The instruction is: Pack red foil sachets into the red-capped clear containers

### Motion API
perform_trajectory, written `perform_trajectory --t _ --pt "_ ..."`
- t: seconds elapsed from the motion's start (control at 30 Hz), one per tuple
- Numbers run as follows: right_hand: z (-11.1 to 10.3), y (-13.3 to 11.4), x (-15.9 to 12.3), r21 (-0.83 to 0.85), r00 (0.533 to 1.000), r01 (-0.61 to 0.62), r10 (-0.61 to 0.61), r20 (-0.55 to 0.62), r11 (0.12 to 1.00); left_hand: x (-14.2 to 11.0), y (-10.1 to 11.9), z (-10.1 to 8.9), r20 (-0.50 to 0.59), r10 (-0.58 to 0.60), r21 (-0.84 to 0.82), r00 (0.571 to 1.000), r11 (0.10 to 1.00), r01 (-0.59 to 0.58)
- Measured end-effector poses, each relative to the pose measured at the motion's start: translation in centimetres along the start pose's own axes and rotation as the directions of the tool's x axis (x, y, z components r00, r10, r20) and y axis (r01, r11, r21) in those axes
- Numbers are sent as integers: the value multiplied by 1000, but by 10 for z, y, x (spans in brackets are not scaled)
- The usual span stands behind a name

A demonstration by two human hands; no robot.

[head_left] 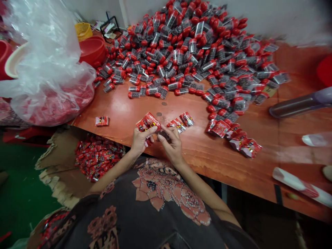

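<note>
Your floral top [166, 204] is nearest; left hand [141, 141] grips a red sachet [150, 121], right hand [171, 145] just beside it; few sachets [220, 128], large capsule heap [181, 52] beyond it.

The tabletop [124, 110] is glossy varnished wood, the sachets [186, 119] shiny crinkled foil (the capsules [181, 86] smooth clear plastic).

Left hand [141, 140] holding red foil packet [150, 121], right hand [172, 145] beside; red-capped capsule pile [181, 58] beyond.
</note>
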State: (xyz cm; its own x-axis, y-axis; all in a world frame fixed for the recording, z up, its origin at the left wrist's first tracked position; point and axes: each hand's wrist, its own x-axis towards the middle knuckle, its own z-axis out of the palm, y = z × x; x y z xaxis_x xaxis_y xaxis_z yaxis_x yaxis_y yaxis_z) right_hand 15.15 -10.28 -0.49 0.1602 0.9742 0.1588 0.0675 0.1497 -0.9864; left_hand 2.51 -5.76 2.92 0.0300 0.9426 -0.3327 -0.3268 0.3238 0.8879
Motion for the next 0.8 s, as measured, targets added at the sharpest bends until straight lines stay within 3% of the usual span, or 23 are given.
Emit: perform_trajectory --t 0.2,0.33,0.57,0.67,0.8 --pt "7 3 -3 41 994 38 -34 -102 998 -1 4 7 47 -16 -20 999 1000 17" --pt "11 3 -5 131 995 -30 42 -88 991 0 7 10 49 -55 -33 997 998 57" --pt "8 4 -9 55 997 -4 8 -82 999 1 10 11 117 -166 57 979 985 160" --pt "5 4 -7 69 994 -3 11 -112 998 4 8 8 119 -132 44 984 991 128" --pt "3 3 -4 70 991 -75 82 -104 995 8 5 3 38 -28 -51 999 998 30"
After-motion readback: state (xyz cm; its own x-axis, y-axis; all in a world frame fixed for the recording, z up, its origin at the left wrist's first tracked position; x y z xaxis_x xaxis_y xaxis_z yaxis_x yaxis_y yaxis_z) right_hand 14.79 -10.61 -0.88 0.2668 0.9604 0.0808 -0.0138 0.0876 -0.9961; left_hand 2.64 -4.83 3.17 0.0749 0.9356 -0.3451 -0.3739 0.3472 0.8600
